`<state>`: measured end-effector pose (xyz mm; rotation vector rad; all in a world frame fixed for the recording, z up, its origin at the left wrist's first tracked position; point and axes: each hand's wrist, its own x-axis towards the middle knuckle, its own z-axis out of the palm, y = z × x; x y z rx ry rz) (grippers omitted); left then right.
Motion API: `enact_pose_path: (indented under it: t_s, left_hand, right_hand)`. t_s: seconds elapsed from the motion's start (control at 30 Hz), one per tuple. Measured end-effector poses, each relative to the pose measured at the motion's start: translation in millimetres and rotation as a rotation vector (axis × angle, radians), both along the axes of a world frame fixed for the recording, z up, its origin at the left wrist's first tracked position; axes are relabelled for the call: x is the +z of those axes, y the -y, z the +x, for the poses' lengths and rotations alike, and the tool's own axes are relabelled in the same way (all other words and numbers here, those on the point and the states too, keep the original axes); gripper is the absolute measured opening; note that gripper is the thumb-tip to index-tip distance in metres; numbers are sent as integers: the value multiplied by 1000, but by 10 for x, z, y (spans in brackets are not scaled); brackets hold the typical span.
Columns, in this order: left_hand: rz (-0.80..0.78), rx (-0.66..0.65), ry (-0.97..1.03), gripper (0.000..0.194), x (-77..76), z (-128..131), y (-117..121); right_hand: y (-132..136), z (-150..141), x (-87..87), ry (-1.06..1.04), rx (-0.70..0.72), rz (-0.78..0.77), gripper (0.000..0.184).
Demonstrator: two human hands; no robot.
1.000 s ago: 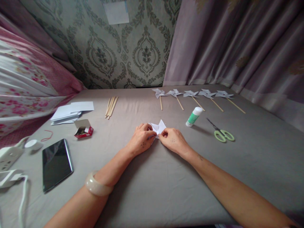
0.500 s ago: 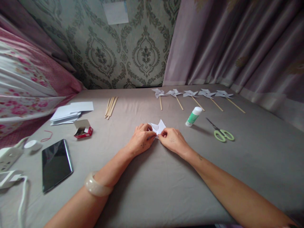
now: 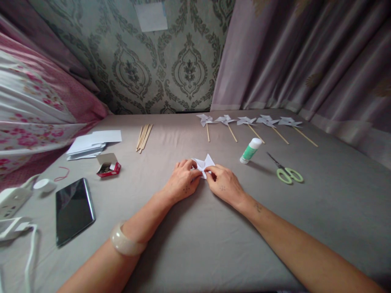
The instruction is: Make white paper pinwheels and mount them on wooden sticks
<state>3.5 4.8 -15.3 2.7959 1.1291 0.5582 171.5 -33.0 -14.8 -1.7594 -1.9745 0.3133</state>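
white folded paper (image 3: 208,161), its points already creased, is held at the tabletop (image 3: 195,244) between left hand (image 3: 183,180) and right hand (image 3: 225,184), fingers of each clamped on its near part, glue stick (image 3: 250,151) set at right.

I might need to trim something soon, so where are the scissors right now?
In the head view, the scissors lie on the table's right side, just right of the glue stick, below the rightmost pinwheels.
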Motion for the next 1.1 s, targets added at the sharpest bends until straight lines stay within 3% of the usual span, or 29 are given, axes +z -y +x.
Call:
enact_pose_path:
  t_s: [0.47,1.1]
  left_hand:
    - [51,78,-223,46,221,80,243]
    - [27,144,-269,44,212,134,390]
  right_hand:
    - [39,-33,50,115,18,-75,30]
    - [51,-26,179,290,118,-163,29]
